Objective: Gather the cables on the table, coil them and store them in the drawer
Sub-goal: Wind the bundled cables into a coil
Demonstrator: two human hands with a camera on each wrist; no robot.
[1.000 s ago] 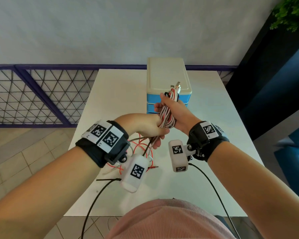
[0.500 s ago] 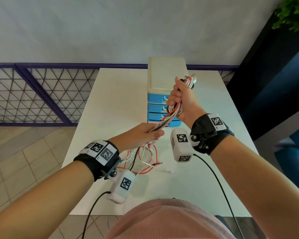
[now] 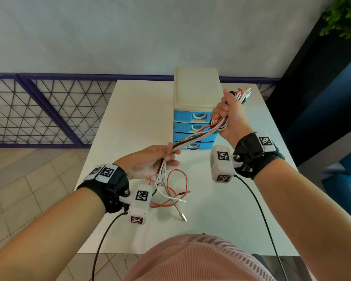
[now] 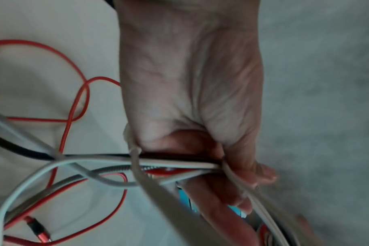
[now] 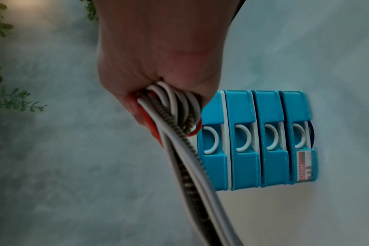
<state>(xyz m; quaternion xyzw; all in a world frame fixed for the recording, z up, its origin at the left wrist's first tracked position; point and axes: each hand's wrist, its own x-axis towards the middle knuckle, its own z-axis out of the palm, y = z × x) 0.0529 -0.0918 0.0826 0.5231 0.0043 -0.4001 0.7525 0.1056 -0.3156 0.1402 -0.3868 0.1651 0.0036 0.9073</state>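
A bundle of cables (image 3: 199, 135), white, red and braided, stretches between my two hands above the white table (image 3: 130, 118). My right hand (image 3: 229, 114) grips the gathered upper end in a fist beside the drawer unit, plugs sticking out above the fist. My left hand (image 3: 164, 157) holds the bundle lower down between thumb and curled fingers (image 4: 242, 188). Loose red cable loops (image 3: 178, 185) and plug ends trail on the table under the left hand. The blue drawer unit (image 3: 193, 122) stands with all its drawers (image 5: 255, 139) closed.
A purple mesh railing (image 3: 39, 110) runs behind and left of the table. A dark panel (image 3: 316, 94) and a green plant (image 3: 344, 15) stand to the right. Black sensor wires (image 3: 257, 203) hang from both wrist cameras.
My right hand has lifted the gathered end up and to the right, drawing the cables taut. My left hand has slid lower down and leftwards along the bundle.
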